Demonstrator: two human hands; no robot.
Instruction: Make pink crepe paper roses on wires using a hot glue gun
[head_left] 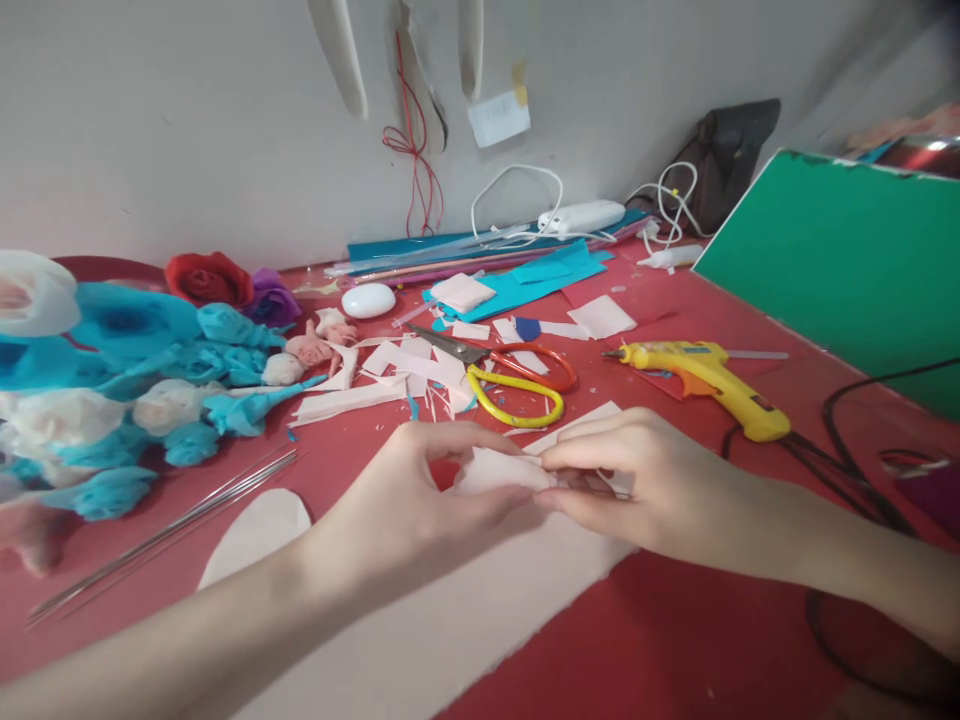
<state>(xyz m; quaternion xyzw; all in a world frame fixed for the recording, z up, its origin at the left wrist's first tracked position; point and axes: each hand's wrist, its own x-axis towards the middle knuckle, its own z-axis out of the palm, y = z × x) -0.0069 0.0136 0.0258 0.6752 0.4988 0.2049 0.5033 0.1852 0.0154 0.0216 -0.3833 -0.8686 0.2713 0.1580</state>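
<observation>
Between my two hands is a small folded piece of pale pink paper point(501, 472). My left hand point(427, 490) grips its left part, thumb along the near side and fingers behind. My right hand point(637, 475) pinches the right end between thumb and fingers; the fingertips partly hide it. Beneath them a large pale pink sheet point(420, 620) lies on the red table point(570, 650). Just beyond my hands, scissors point(517, 385) with one red and one yellow handle rest among pale paper scraps point(420, 365). A yellow glue gun point(705, 375) lies beyond my right hand.
Blue and white paper flowers point(112, 400) crowd the left side, with a red paper rose point(208, 278) behind. Thin metal wires point(172, 530) lie nearer. Blue paper strips point(540, 275) and a white power strip point(581, 216) sit toward the wall. A green board point(847, 260) stands at right, near black cable point(840, 440).
</observation>
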